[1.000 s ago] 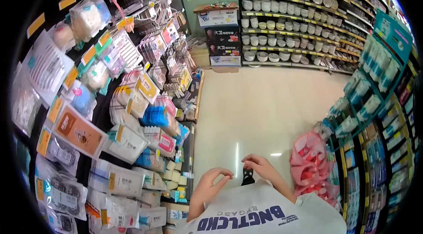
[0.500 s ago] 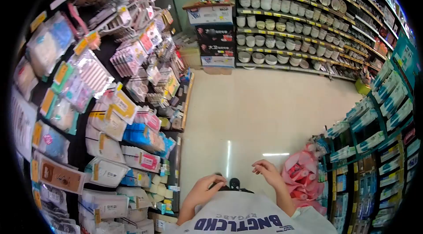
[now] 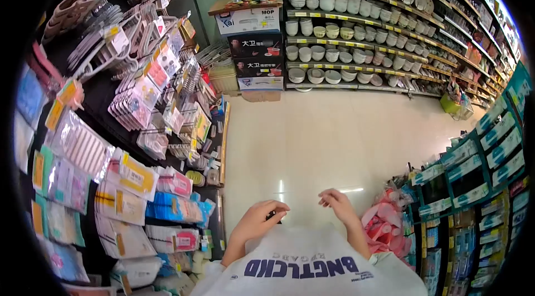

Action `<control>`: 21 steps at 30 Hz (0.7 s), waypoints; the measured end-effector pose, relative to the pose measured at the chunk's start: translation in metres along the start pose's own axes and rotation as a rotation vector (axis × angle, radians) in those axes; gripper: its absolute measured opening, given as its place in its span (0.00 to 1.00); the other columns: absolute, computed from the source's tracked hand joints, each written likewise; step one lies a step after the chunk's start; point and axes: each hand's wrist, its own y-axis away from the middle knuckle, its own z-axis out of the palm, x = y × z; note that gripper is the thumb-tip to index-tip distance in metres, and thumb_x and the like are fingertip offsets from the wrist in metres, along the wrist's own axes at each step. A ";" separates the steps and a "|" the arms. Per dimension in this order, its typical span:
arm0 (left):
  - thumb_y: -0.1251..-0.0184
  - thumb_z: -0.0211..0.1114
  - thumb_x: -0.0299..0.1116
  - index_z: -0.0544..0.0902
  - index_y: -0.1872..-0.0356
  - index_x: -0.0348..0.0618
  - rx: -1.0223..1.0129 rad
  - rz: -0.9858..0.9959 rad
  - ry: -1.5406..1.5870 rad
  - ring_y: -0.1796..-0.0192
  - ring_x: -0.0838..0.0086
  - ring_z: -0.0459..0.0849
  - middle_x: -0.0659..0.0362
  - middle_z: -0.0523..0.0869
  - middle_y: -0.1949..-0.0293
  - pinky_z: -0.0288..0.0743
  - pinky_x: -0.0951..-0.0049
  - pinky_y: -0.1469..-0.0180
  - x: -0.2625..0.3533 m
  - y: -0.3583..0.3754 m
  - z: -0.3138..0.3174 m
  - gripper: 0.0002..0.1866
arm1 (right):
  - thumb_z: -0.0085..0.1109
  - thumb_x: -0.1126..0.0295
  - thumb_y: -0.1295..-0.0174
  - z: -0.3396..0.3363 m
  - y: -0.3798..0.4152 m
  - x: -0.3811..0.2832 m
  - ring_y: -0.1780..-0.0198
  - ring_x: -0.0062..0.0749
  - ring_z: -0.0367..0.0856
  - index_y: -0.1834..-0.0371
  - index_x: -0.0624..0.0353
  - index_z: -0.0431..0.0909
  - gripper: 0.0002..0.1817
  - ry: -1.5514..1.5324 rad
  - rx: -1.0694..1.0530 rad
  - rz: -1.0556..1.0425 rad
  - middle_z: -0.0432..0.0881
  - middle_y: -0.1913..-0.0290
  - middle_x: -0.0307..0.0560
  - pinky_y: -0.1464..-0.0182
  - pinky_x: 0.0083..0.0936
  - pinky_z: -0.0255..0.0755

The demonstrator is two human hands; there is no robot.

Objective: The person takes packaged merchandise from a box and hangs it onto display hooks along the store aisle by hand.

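In front of my white shirt with dark lettering (image 3: 301, 267), both hands hang over the pale floor. My left hand (image 3: 259, 219) has loosely bent fingers, the thumb apart from them, and holds nothing. Level with it on the other side, my right hand (image 3: 335, 203) is also bare, its fingers relaxed and a little spread. Nearest to the right forearm is a bunch of pink items (image 3: 384, 223) by the right-hand rack. Packaged goods on the left-hand rack, among them a blue pack (image 3: 177, 207), lie to the left of my left hand, out of its touch.
Shelves of white bowls (image 3: 329, 2) and plates line the far wall. Stacked mop boxes (image 3: 254, 45) stand in the far corner beside hangers (image 3: 111, 45) on the left rack. A teal rack (image 3: 462, 168) borders the right. Tiled floor (image 3: 312, 140) runs between.
The view has moved forward along the aisle, so the boxes and bowl shelves look nearer and the left rack has slid down and left. Both hands have swung slightly and stay without anything in them.
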 end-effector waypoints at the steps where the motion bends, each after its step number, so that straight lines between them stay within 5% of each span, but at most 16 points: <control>1: 0.40 0.56 0.32 0.79 0.62 0.40 -0.002 0.037 -0.028 0.64 0.70 0.79 0.57 0.81 0.67 0.71 0.75 0.61 0.000 -0.013 -0.019 0.09 | 0.48 0.68 0.39 0.006 -0.019 -0.013 0.67 0.24 0.76 0.62 0.65 0.75 0.11 -0.030 0.017 -0.034 0.78 0.71 0.44 0.63 0.19 0.69; 7: 0.41 0.57 0.27 0.78 0.62 0.38 0.224 0.087 -0.008 0.61 0.72 0.80 0.56 0.82 0.65 0.71 0.75 0.56 -0.034 -0.068 -0.121 0.07 | 0.48 0.70 0.39 0.051 -0.140 -0.063 0.65 0.25 0.77 0.62 0.66 0.74 0.10 0.074 -0.086 -0.129 0.78 0.68 0.44 0.60 0.21 0.71; 21: 0.39 0.56 0.27 0.77 0.61 0.36 0.190 -0.053 0.124 0.60 0.74 0.80 0.57 0.81 0.65 0.70 0.76 0.55 -0.104 -0.213 -0.199 0.08 | 0.50 0.65 0.39 0.063 -0.331 -0.074 0.66 0.25 0.78 0.61 0.63 0.75 0.12 0.144 -0.188 0.028 0.80 0.70 0.44 0.60 0.20 0.70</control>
